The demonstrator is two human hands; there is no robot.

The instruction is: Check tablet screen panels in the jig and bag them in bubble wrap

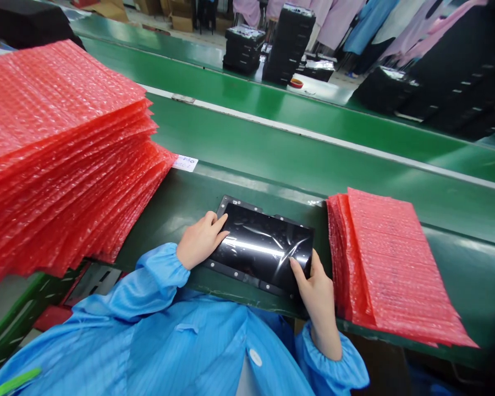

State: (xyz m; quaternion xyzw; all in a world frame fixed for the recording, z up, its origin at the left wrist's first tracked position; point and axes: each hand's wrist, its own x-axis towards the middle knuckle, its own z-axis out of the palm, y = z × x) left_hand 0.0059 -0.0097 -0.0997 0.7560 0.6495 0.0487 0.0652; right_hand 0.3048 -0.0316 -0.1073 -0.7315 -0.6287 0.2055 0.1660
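A black glossy display panel [260,245] with a dark screw-holed frame lies flat on the green workbench [181,203] right in front of me. My left hand [200,240] rests on its left edge, fingers curled, thumb on the glass. My right hand [315,289] grips the panel's near right corner, the index finger on the shiny film. Both sleeves are blue.
A tall stack of red bubble-wrap bags [61,154] fills the left. A smaller stack of red bags [391,264] lies just right of the panel. Beyond runs a green conveyor belt [297,148]. Stacked black trays [289,44] and people in pink and blue coats stand at the far side.
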